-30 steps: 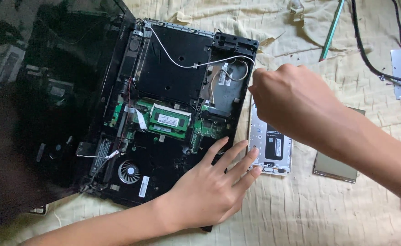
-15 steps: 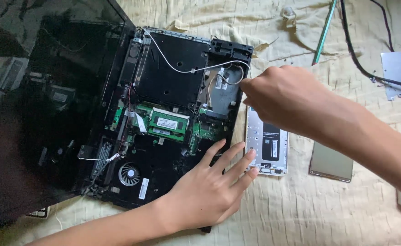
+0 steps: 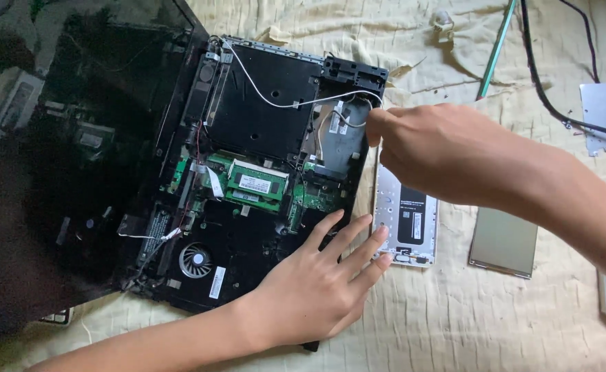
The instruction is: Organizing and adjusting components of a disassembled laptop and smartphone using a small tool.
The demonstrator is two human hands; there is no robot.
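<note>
The opened laptop lay on the cream cloth, the left hand flat and released on its near corner; the right hand pinched the white wire, beside a silver drive

The right hand has slid toward nine o'clock. A second ago it sat just off the open laptop's edge. Now its fingertips touch the white wire by the grey metal part. The whole view has shifted a little toward nine o'clock too.
</note>
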